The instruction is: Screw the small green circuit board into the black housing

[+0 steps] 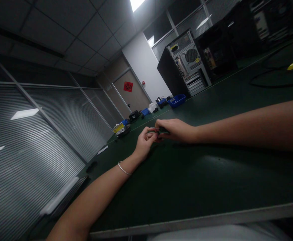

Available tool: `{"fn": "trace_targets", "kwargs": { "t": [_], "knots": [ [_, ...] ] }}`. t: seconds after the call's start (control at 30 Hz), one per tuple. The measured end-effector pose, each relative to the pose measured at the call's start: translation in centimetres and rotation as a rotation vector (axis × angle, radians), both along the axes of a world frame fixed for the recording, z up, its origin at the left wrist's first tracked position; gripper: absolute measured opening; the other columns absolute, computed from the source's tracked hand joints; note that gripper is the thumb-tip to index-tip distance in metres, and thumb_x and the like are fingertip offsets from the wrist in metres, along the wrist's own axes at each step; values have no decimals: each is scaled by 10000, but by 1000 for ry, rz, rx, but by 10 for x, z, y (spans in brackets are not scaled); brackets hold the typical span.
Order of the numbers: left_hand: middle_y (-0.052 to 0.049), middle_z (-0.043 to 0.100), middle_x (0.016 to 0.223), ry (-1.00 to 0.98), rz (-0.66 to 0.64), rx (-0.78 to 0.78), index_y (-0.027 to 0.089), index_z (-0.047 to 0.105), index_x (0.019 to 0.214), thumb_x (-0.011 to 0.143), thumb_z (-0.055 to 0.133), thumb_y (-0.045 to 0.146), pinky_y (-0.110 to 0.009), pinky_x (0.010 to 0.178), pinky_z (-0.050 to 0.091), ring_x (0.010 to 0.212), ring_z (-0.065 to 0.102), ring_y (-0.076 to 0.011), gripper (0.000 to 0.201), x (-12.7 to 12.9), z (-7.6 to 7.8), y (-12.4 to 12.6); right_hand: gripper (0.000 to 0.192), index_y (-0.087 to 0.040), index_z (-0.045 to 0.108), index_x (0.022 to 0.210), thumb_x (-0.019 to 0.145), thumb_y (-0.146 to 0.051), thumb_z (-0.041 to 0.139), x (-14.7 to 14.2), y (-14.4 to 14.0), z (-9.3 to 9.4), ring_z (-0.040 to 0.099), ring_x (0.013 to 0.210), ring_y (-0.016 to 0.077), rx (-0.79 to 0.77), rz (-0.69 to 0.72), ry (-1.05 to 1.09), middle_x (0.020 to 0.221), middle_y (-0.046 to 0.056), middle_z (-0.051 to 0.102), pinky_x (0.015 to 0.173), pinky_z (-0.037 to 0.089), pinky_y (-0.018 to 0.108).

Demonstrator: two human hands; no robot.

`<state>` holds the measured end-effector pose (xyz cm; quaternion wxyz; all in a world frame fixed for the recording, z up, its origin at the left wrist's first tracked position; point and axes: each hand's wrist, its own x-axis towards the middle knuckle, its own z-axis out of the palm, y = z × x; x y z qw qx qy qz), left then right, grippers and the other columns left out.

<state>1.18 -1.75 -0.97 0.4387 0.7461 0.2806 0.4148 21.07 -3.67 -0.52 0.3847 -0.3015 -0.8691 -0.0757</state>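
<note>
My left hand (143,142), with a bracelet (123,168) on its wrist, is closed with thumb and fingers pinched together over the green table (201,187). Its fingertips meet those of my right hand (178,130). The right hand is curled around a small dark object (163,129), with a thin, metallic-looking strip (153,127) reaching toward the left fingers. The kind of object is too small and too covered to make out. Whatever sits between the left fingertips is hidden.
A computer tower (186,63) stands at the back right, beside other dark computer cases (218,50). Blue trays (177,100) and small parts line the far edge. A metal bowl (123,131) is at the back left. A black cable (274,86) lies at right.
</note>
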Motion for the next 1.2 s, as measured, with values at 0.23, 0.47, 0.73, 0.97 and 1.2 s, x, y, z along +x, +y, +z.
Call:
{"fn": "trace_targets", "kwargs": {
  "t": [0.23, 0.47, 0.73, 0.97, 1.2],
  "knots": [
    [-13, 683, 806, 31, 36, -1, 179, 536, 989, 761, 707, 353, -305, 709, 537, 694, 673, -155, 334, 3, 1, 3, 224, -175, 518, 1012, 842, -278, 620, 3, 4, -2, 606, 817, 222, -49, 63, 84, 927, 74, 640, 647, 400, 272],
    [-53, 704, 800, 35, 43, -9, 151, 546, 1029, 795, 672, 296, -344, 735, 543, 755, 682, -184, 303, -6, -1, 9, 170, -169, 548, 951, 895, -325, 513, 6, 4, 1, 573, 804, 203, -115, 52, 227, 911, 77, 625, 700, 417, 288],
    [-65, 716, 885, -16, 85, -103, 162, 512, 1139, 818, 648, 298, -315, 761, 521, 729, 681, -146, 374, -15, -5, 25, 189, -170, 544, 1036, 894, -285, 497, 7, 9, -2, 599, 887, 210, -257, 3, 233, 986, 87, 644, 763, 439, 303],
    [-112, 706, 975, -28, 57, -181, 114, 603, 1104, 775, 696, 248, -332, 826, 511, 860, 677, -181, 368, -13, -3, 22, 289, -210, 597, 1126, 861, -325, 576, 8, 12, -3, 627, 961, 228, -305, 8, 157, 1065, 77, 673, 795, 468, 315],
    [-83, 674, 1041, 5, 103, -60, 164, 671, 1104, 786, 672, 307, -228, 660, 460, 752, 600, -117, 348, -13, -4, 25, 300, -238, 649, 1125, 845, -333, 598, 10, 18, -5, 646, 975, 245, -309, -50, 117, 1073, 73, 701, 804, 478, 330]
  ]
}}
